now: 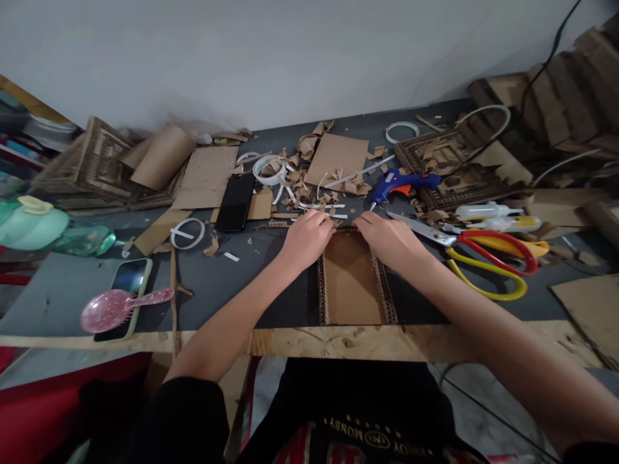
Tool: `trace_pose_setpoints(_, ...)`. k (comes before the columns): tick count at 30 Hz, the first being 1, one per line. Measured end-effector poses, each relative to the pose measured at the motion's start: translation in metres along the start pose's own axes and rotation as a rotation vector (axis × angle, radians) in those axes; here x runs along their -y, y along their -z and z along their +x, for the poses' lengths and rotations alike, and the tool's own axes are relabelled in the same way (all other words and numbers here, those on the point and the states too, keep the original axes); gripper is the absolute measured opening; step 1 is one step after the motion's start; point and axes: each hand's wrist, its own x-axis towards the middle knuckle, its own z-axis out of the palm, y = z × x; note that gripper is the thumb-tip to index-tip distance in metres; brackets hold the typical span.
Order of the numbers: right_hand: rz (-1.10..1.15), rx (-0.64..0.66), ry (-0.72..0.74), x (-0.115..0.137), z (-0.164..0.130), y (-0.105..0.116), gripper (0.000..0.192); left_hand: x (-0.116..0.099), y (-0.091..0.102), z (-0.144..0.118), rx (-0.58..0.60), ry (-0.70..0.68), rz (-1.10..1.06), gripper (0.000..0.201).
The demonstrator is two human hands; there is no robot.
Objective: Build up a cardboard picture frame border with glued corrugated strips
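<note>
Hands, left [307, 237] and right [389, 237], fingers curled, pressing far edge of flat corrugated cardboard tray [352, 280], ridged strip walls

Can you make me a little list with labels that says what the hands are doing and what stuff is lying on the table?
left hand: left hand presses on the far edge of the cardboard panel
right hand: right hand presses on the same far edge
panel: flat on the dark table, with corrugated strips along its sides
right of hands: scissors with red and yellow handles, blue glue gun
left of hands: black phone, pink hairbrush lying on another phone
far side: cardboard scraps
</note>
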Motion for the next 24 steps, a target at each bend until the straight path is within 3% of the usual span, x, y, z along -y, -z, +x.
trace_pose_setpoints(10, 0.226, -0.045, -0.021, -0.006, 0.006, -0.011, 0.033, 0.001, -0.003, 0.001, 0.011, -0.016, -0.061, 0.027)
trace_pose_setpoints(12, 0.326, -0.135, -0.026, -0.010, 0.002, -0.013, 0.035, 0.001, 0.003, 0.000, -0.057, -0.013, -0.060, 0.028)
trace_pose_setpoints(14, 0.431, -0.307, -0.044, -0.016, -0.009, -0.017, 0.039, 0.008, 0.014, -0.003, -0.182, 0.030, -0.044, 0.033)
trace_pose_setpoints(16, 0.488, -0.470, -0.083, -0.024, -0.023, -0.022, 0.041, 0.023, 0.028, -0.007, -0.306, 0.134, -0.025, 0.034)
trace_pose_setpoints(18, 0.498, -0.547, -0.120, -0.033, -0.037, -0.028, 0.040, 0.047, 0.043, -0.012, -0.355, 0.253, -0.019, 0.030)
trace_pose_setpoints(21, 0.496, -0.581, -0.110, -0.045, -0.051, -0.040, 0.037, 0.089, 0.056, -0.023, -0.326, 0.414, 0.018, 0.027)
trace_pose_setpoints(24, 0.479, -0.560, -0.119, -0.051, -0.058, -0.050, 0.035, 0.121, 0.057, -0.036, -0.181, 0.494, 0.092, 0.025)
